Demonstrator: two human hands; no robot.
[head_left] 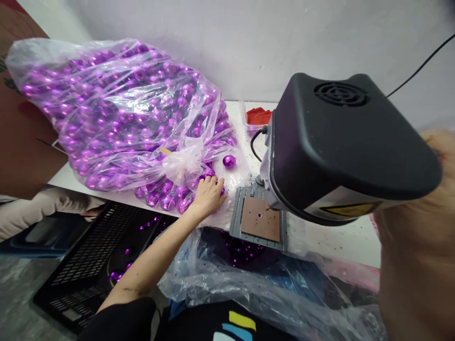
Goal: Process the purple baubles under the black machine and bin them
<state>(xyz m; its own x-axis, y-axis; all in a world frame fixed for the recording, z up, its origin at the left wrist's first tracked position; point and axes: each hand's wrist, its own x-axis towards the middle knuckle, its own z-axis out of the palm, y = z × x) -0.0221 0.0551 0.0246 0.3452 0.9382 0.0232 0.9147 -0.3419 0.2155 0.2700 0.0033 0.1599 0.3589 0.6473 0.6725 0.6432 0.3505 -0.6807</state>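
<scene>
- Purple balls (170, 196) are lying loose on the near edge of the white table (320, 241), at about 9 o'clock from the middle of the view.
- Your left hand (209, 194) is resting palm down at the 3 o'clock end of that heap. Its fingers (216, 183) are curling down close together over the balls, and a bit of purple is showing at the tips, but I cannot tell whether one ball is being gripped.
- One single ball (229, 161) is sitting apart at 1 o'clock of the hand, near it but not touching.
- A clear bag (106, 104) packed with more of the same balls is lying on its side at 10 o'clock, its bunched neck (185, 161) sitting just beside your hand.
- A grey base plate (237, 215) carrying a brown pad (261, 220) is sitting at 3 o'clock, just beside your fingertips, and a black machine head (341, 142) is hanging over it.
- A red item (259, 115) is lying in a clear tub at 1 o'clock, well apart.
- Your right hand (415, 246) is filling the 3 o'clock edge as a blur, so I cannot tell how its fingers are standing.
- A black crate (88, 265) is standing below the table at 7 o'clock, holding a few purple balls.
- A crumpled plastic sheet (249, 289) is spreading at 6 o'clock.
</scene>
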